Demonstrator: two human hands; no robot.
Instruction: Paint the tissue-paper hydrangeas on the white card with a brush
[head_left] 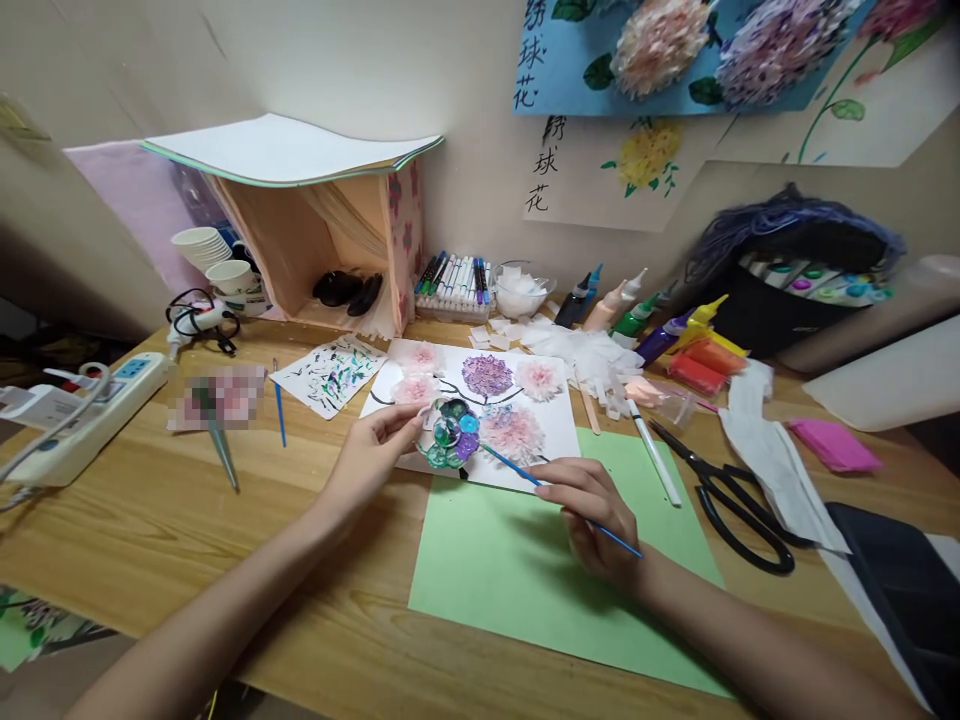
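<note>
My left hand [382,440] pinches the rim of a small round paint palette [450,434] whose wells carry green, blue, purple and black paint. Between the fingers of my right hand [592,510] is a thin blue paintbrush [517,468], its tip at the palette's right edge, by the purple well; whether it touches paint I cannot make out. Beneath the palette lies a white sheet [375,400] with pink and purple fluffy flowers and dark painted stems. A purple flower [487,375] sits just above the palette. Light green paper [525,580] lies under my right hand.
Black scissors [731,490], a white pen [654,455] and a wooden stick [587,405] lie to the right. Paint bottles [630,315] and torn white tissue [585,350] are behind. At left are a paint-smeared paper [330,375], another blue brush [280,410] and a power strip [90,420].
</note>
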